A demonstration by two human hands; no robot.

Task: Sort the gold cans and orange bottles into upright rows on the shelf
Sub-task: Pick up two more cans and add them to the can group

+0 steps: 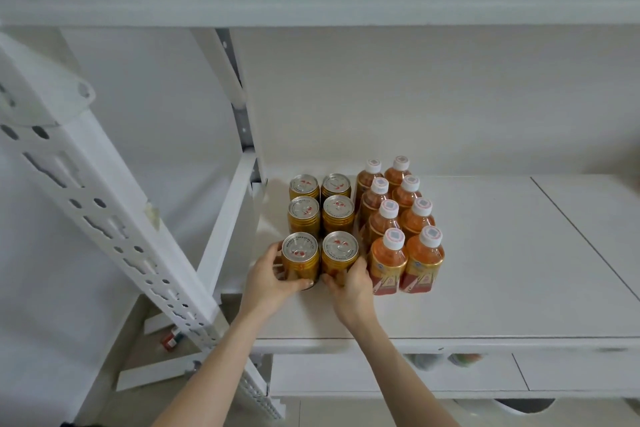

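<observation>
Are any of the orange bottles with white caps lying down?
No, all eight orange bottles with white caps stand upright in two rows on the white shelf.

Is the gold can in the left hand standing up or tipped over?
Standing up. The front-left gold can shows its round lid facing upward, level with its neighbours, left hand around it.

Two bare forearms and hands (313,282), with no sleeves, rings or watch.

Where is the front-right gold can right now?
In the head view, the front-right gold can stands upright left of centre, held by the right hand, touching the front-left can.
</observation>
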